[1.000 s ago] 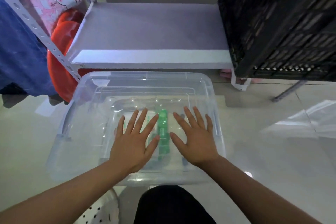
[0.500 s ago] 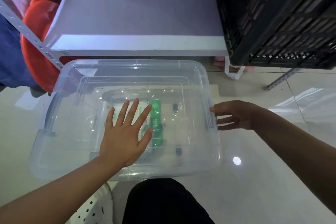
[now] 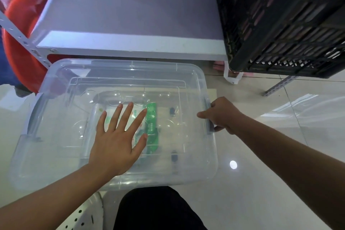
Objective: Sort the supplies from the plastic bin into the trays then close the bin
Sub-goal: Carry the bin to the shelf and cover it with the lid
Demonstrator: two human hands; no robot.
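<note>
The plastic bin (image 3: 115,125) is sitting on the floor (image 3: 280,155) at the centre of the view, its clear lid (image 3: 61,136) in place, with a green packet (image 3: 152,123) and small dark items showing through it. The left hand (image 3: 116,140) is lying flat on the lid, fingers spread wide and pointing toward 12 o'clock. The right hand (image 3: 222,115) is curling around the latch (image 3: 210,117) at the bin's 3 o'clock edge. The step in hand appears to be working that latch; whether opening or closing cannot be told. The next move is calling for steady downward pressure from the left hand while the right hand is pivoting the latch, then the same at the 9 o'clock latch (image 3: 34,115).
</note>
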